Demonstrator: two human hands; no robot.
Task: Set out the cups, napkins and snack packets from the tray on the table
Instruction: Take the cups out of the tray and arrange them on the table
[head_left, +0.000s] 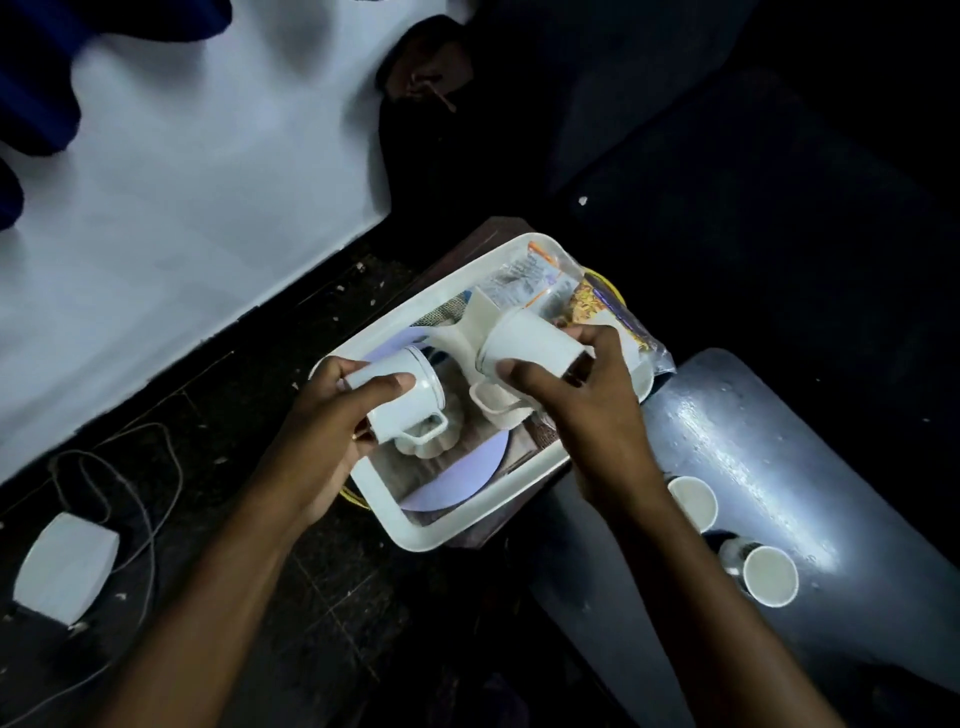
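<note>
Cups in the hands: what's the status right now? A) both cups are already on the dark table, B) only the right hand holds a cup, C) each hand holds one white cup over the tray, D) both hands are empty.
C: the left hand grips one handled white cup and the right hand another, both tipped sideways above the tray.
</note>
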